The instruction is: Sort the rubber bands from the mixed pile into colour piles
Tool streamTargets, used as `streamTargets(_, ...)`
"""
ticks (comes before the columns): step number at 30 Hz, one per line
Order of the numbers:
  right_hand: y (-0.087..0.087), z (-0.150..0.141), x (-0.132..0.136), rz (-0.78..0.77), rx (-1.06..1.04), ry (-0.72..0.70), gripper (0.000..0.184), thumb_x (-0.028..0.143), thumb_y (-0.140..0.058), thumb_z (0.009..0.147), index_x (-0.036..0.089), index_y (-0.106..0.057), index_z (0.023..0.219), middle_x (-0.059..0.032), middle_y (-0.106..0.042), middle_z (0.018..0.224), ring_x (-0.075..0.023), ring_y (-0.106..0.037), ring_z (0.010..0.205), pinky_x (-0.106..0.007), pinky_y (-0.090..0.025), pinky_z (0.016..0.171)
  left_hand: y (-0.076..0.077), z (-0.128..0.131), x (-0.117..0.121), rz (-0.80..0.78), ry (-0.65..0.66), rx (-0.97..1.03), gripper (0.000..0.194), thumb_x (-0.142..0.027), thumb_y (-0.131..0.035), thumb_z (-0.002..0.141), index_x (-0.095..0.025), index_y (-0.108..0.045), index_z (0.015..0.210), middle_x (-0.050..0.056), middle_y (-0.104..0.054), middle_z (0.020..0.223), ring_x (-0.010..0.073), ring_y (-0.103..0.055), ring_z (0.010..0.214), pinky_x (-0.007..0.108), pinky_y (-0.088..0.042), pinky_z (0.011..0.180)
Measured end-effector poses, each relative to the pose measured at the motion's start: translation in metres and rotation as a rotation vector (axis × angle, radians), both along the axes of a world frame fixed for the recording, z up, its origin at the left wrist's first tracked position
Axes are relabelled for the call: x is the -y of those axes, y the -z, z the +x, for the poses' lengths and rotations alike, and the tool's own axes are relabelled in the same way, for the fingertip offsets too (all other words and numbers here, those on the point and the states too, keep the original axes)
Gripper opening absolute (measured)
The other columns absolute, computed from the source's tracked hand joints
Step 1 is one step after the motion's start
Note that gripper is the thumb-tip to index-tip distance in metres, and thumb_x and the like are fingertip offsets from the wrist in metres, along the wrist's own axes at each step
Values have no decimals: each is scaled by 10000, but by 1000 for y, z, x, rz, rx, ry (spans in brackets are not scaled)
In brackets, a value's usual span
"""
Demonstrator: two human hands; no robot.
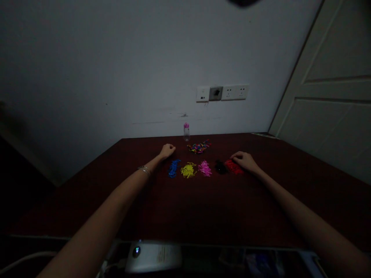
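My left hand (168,151) rests on the dark red table with its fingers curled closed. Whatever is inside it, if anything, is hidden. Just below it lies a pile of small blue rubber bands (174,168). My right hand (244,160) is over the pile of red rubber bands (233,166), its thumb and fingertips pinched together. What they hold is too small to make out. Between the hands are separate piles of yellow bands (188,170), pink bands (205,168) and black bands (220,167). Behind them sits a mixed-colour heap of bands (199,147).
A clear bottle with a pink cap (186,132) stands near the wall. Sockets and a switch (222,93) are on the wall above the table (203,212). A white device (153,258) with a lit display lies below the table's front edge. A white door (330,88) is at right.
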State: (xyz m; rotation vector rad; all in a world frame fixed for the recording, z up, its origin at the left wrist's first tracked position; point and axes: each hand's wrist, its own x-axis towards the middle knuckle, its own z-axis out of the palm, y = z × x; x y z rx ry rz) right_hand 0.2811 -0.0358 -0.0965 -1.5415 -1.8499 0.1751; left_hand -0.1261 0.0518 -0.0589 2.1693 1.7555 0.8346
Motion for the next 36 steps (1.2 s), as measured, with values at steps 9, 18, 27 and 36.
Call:
streamTargets(9,0,0,0,-12,2,16,243,268,-484,706,173,-700,765,-62,-683,882,-189,-619,844,-296,-453,812,17,-5,-5,48,-250,115,290,-258,-455,787,-101,-697,815,110,-682,837,169,-602,779,214,-409,705)
streamTargets(18,-14,-5,-19,-135,-148,5,304,263,-480,703,144,-692,885,-53,-695,782,-172,-630,703,-263,-485,678,20,-7,-6,39,-236,116,275,-255,-472,772,-109,-701,818,103,-687,852,182,-610,804,221,-412,718)
streamTargets(27,-42,-66,-54,-109,222,-49,400,150,-468,751,109,-598,1127,-115,-617,1130,-195,-565,1025,-271,-409,902,21,-8,-4,53,-201,86,277,-243,-459,777,-116,-702,817,92,-690,838,174,-612,800,209,-407,709)
streamTargets(36,-44,-118,-74,-210,583,-46,463,345,-437,851,156,-450,1274,-172,-488,1257,-266,-519,1084,-363,-410,895,15,-8,3,27,-219,122,278,-246,-466,782,-105,-693,861,98,-689,898,175,-609,838,210,-405,721)
